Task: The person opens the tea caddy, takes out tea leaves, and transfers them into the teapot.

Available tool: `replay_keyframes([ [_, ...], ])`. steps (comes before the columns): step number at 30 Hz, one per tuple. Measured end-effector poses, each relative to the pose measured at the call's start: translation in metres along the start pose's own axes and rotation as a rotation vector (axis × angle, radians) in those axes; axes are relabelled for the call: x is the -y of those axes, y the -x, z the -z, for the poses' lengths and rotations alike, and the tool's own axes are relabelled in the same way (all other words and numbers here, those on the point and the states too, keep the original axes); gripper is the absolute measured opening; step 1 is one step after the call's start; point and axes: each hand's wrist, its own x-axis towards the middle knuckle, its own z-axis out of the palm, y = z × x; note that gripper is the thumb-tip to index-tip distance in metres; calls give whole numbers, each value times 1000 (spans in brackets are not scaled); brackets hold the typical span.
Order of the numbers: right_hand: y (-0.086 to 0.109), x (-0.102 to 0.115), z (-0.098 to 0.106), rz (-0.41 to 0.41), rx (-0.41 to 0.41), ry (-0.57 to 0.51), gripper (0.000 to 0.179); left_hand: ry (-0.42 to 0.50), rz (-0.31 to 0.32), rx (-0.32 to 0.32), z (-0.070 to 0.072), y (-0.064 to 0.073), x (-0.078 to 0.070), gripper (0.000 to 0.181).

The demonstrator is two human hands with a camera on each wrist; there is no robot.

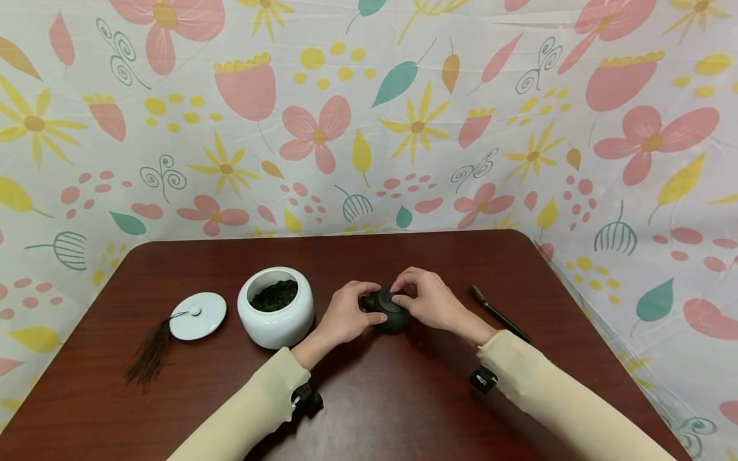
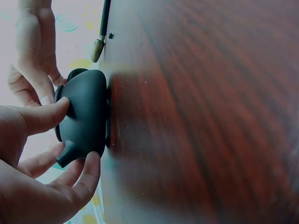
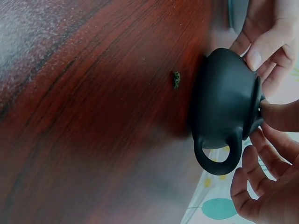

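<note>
A small black teapot (image 1: 394, 320) stands upright on the table between both hands. My left hand (image 1: 346, 314) holds its body from the spout side; in the left wrist view the thumb lies on one side and the fingers bend around near the spout (image 2: 71, 154). With thumb and fingers, my right hand (image 1: 429, 298) pinches the top of the teapot lid (image 3: 255, 112), which sits on the pot; the knob is mostly covered. The loop handle (image 3: 219, 169) shows in the right wrist view, below the right hand's grip and untouched.
Left of the hands, a white jar (image 1: 277, 333) holds dark tea leaves (image 1: 275, 296). Its white lid (image 1: 198, 323) with a dark tassel (image 1: 152, 352) lies farther left. A dark slender stick (image 1: 498, 312) lies at right. One tea leaf bit (image 3: 176, 79) lies beside the teapot.
</note>
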Motion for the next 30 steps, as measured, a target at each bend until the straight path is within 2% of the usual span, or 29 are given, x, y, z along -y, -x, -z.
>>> replay_keyframes([
  [17, 1, 0, -1, -6, -8, 1, 5, 8, 19, 13, 1, 0, -2, 53],
  [23, 3, -2, -1, 4, -28, -9, 11, 4, 32, 22, 2, -1, -3, 54],
  [27, 4, -1, 2, 6, -55, -35, 17, 9, 20, 10, 5, 3, -5, 56],
  [30, 3, 3, 6, 12, -86, -58, 21, 3, -7, -15, 9, 10, -12, 57],
])
